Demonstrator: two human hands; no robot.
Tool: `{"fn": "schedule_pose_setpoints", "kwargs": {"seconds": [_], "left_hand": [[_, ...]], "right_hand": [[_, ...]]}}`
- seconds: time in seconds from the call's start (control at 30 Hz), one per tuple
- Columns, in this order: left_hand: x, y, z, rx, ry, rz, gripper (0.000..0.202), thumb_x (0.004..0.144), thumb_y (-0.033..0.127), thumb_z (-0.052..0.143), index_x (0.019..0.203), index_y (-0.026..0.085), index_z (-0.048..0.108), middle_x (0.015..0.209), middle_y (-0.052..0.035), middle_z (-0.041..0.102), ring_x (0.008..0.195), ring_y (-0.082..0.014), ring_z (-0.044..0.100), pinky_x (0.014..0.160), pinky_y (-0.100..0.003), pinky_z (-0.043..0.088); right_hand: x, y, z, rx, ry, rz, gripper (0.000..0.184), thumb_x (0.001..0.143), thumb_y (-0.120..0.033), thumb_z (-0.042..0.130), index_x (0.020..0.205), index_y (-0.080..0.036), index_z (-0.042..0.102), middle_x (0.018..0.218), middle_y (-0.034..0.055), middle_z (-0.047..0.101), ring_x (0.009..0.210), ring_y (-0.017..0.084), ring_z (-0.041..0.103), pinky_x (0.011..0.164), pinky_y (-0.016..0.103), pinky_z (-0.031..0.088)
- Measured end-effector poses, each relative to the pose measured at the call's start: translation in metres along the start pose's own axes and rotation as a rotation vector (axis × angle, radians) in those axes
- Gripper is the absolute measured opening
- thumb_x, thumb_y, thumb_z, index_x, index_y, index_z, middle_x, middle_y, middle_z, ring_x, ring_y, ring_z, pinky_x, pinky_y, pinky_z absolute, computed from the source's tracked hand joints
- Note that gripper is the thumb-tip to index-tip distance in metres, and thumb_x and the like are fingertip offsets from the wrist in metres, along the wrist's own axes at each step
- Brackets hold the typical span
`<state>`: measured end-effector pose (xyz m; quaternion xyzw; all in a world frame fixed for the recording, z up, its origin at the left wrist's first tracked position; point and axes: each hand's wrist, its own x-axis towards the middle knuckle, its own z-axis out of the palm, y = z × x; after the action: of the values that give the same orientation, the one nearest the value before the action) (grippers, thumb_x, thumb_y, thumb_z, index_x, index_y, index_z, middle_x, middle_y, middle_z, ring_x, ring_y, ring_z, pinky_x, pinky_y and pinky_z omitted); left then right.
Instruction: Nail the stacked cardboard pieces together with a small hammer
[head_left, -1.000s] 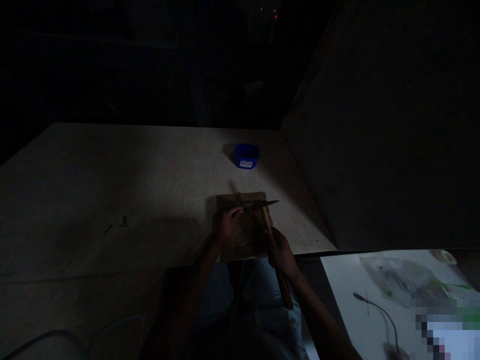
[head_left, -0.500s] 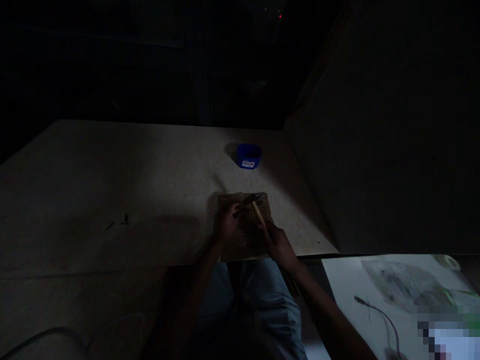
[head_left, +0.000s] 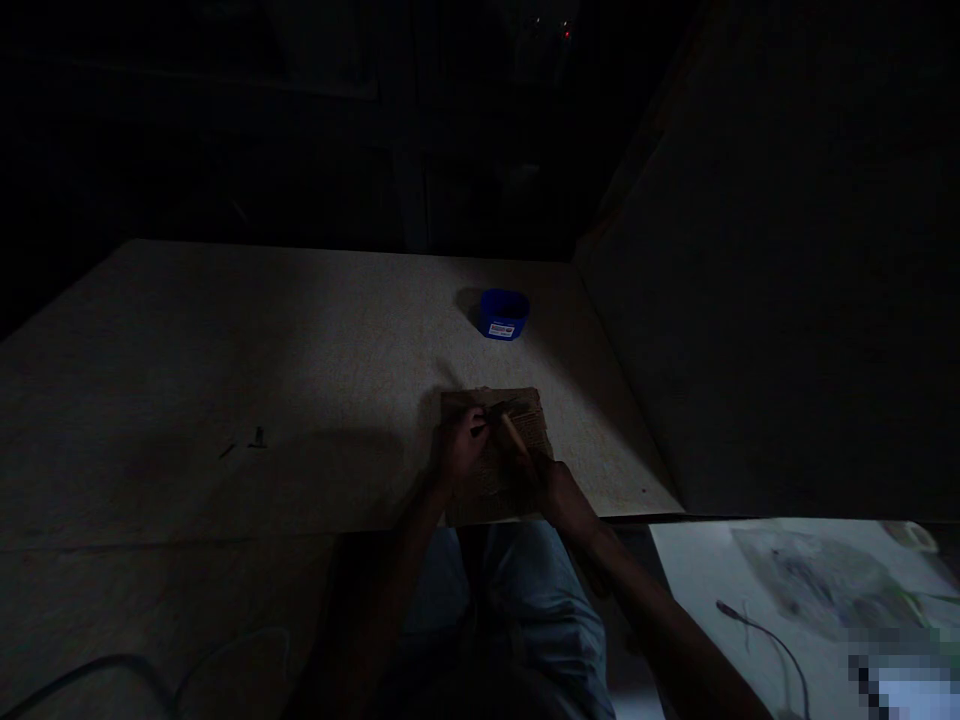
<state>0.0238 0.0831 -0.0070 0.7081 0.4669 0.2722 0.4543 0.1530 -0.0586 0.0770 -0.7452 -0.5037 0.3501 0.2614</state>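
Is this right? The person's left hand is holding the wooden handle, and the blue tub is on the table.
Not quite: the head view shows the right hand gripping the wooden handle. The blue tub is on the table.

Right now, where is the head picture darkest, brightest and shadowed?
Head view: background nearly black; lower right brightest, around the white surface, picture corner pixelated; shadow left of the blue container; left hand and right hand dim, fine detail lost.

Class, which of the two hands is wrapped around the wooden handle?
The right hand: its fingers close around the wooden handle, while the left hand is at the brown pad's left side.
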Motion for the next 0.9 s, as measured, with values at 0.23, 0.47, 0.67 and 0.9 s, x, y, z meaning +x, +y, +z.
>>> {"fn": "schedule_pose_setpoints", "kwargs": {"seconds": [0.23, 0.47, 0.67, 0.9], "left_hand": [[0.001, 0.0, 0.0, -0.024, -0.021, 0.017, 0.02, 0.085, 0.012, 0.067, 0.102, 0.023, 0.066, 0.101, -0.0027, 0.078, 0.096, -0.017, 0.075, 0.085, -0.029, 0.06], [0.002, -0.003, 0.001, -0.04, -0.014, 0.033, 0.016, 0.083, 0.012, 0.068, 0.096, 0.022, 0.066, 0.101, -0.004, 0.078, 0.096, -0.018, 0.075, 0.086, -0.03, 0.06], [0.001, -0.001, 0.001, -0.068, -0.028, 0.057, 0.019, 0.085, 0.012, 0.067, 0.101, 0.021, 0.067, 0.099, -0.0042, 0.078, 0.094, -0.0175, 0.075, 0.087, -0.032, 0.06], [0.0, -0.003, -0.001, -0.09, -0.037, 0.066, 0.031, 0.083, 0.012, 0.07, 0.112, 0.02, 0.066, 0.096, -0.0051, 0.078, 0.093, -0.0186, 0.075, 0.091, -0.037, 0.059]], "right_hand": [[0.002, 0.003, 0.002, 0.025, 0.019, -0.038, 0.046, 0.1, -0.051, 0.039, 0.099, -0.018, 0.07, 0.081, 0.0118, 0.075, 0.072, 0.026, 0.07, 0.058, 0.03, 0.043], [0.0, 0.004, 0.001, 0.033, 0.007, -0.026, 0.049, 0.1, -0.053, 0.036, 0.101, -0.017, 0.07, 0.088, 0.0139, 0.076, 0.074, 0.025, 0.07, 0.059, 0.029, 0.043], [-0.009, 0.008, 0.001, 0.127, 0.13, 0.006, 0.057, 0.099, -0.063, 0.035, 0.097, -0.016, 0.066, 0.08, 0.01, 0.071, 0.073, 0.023, 0.065, 0.065, 0.03, 0.046], [-0.035, 0.027, 0.006, 0.276, 0.261, 0.065, 0.054, 0.097, -0.067, 0.039, 0.084, -0.018, 0.057, 0.072, 0.0035, 0.059, 0.065, 0.017, 0.052, 0.057, 0.027, 0.043]]}}
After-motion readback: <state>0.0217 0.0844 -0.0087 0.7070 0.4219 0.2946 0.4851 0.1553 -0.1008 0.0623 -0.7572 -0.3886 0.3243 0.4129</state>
